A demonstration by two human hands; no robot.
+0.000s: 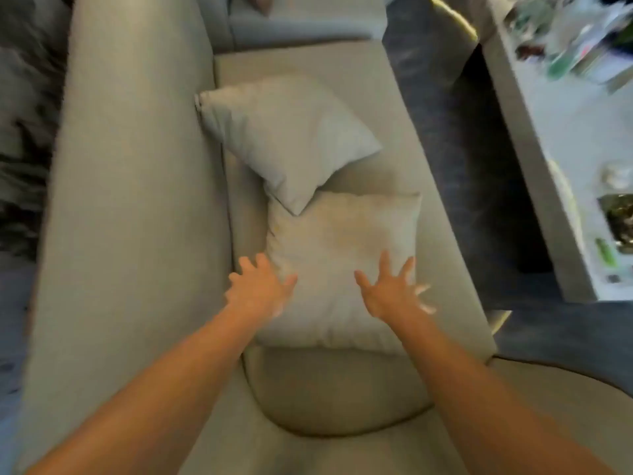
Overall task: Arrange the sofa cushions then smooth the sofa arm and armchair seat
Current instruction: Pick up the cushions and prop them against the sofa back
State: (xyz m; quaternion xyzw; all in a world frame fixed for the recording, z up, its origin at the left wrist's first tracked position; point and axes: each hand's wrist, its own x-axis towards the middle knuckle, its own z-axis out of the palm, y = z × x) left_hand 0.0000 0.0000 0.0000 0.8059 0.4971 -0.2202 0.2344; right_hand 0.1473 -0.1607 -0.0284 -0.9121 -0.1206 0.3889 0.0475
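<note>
Two pale grey cushions lie on the grey sofa seat [394, 108]. The near cushion [342, 255] lies flat in the middle of the seat. The far cushion [287, 138] is tilted, one corner overlapping the near one and another corner against the sofa back [137, 200]. My left hand [258, 289] hovers over the near cushion's left edge with fingers spread. Over its right side my right hand [392, 289] is also spread and holds nothing. The picture is blurred by motion.
A rounded sofa arm [335, 389] bulges just below the near cushion. A dark blue carpet [445, 132] runs along the seat's right side. A light coffee table [565, 149] with blurred clutter stands at the right. Another seat section [301, 25] shows at the top.
</note>
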